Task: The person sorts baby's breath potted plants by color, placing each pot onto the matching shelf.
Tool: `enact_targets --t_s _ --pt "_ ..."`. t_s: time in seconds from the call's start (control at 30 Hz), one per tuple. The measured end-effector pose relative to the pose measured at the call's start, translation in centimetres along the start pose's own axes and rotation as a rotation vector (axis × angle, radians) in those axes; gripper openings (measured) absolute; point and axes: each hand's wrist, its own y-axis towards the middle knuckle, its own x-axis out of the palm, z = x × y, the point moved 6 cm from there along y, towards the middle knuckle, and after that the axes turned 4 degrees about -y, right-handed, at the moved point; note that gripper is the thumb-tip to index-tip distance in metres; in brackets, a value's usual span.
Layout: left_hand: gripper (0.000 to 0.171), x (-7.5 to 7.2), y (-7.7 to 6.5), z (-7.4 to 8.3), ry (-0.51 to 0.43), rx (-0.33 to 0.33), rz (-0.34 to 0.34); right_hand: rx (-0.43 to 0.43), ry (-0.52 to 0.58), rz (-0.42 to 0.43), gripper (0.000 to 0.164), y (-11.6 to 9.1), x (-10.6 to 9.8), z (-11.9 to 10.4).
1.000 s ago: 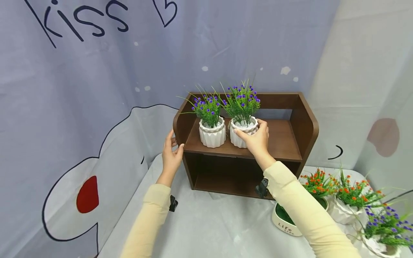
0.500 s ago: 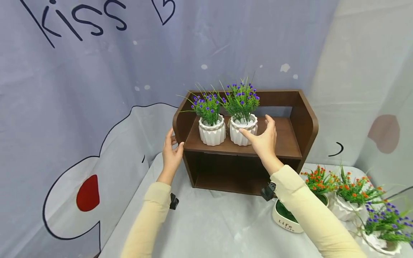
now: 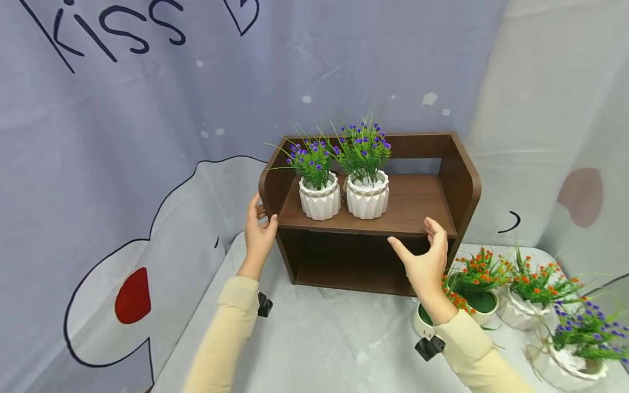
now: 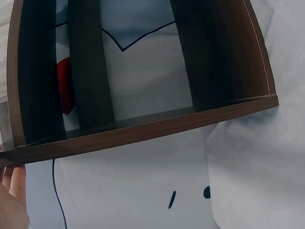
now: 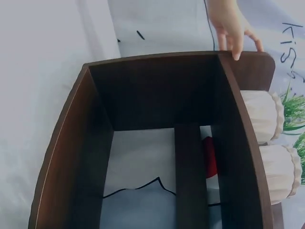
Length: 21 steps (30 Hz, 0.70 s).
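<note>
A dark brown two-tier desktop shelf (image 3: 417, 202) stands against the backdrop. On its upper board, side by side, are two ribbed white pots (image 3: 320, 203) (image 3: 367, 201) with purple flowers and grass. My left hand (image 3: 259, 237) holds the shelf's left side, its thumb at the front edge and its fingers along the outer face; the right wrist view also shows this hand (image 5: 231, 26). Spread and holding nothing, my right hand (image 3: 426, 265) is in front of the shelf's lower right, thumb and fingers apart. In the right wrist view the lower compartment (image 5: 152, 95) contains no objects.
To the right of the shelf, several potted plants stand on the grey-white cloth (image 3: 334, 338): orange-flowered ones (image 3: 528, 308) (image 3: 479, 300) and a purple-flowered one (image 3: 570, 365). A low oval planter (image 3: 423, 323) is partly behind my right hand. A printed curtain (image 3: 368, 60) hangs at the back.
My right hand has let go of the right-hand purple-flowered pot and moved down and right, off the upper board. My left hand stays at the shelf's side.
</note>
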Motion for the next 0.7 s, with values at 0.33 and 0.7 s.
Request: enact_targets --t_s 0.33,0.7 --pt "0.056 0.0 0.0 0.8 0.007 0.036 0.029 -0.03 0.017 0.049 0.072 -2.5 -2.6 -0.1" --pt "0.057 -0.1 0.2 0.4 0.074 0.06 0.055 0.025 -0.032 0.124 0.065 -5.3 -5.8 1.7"
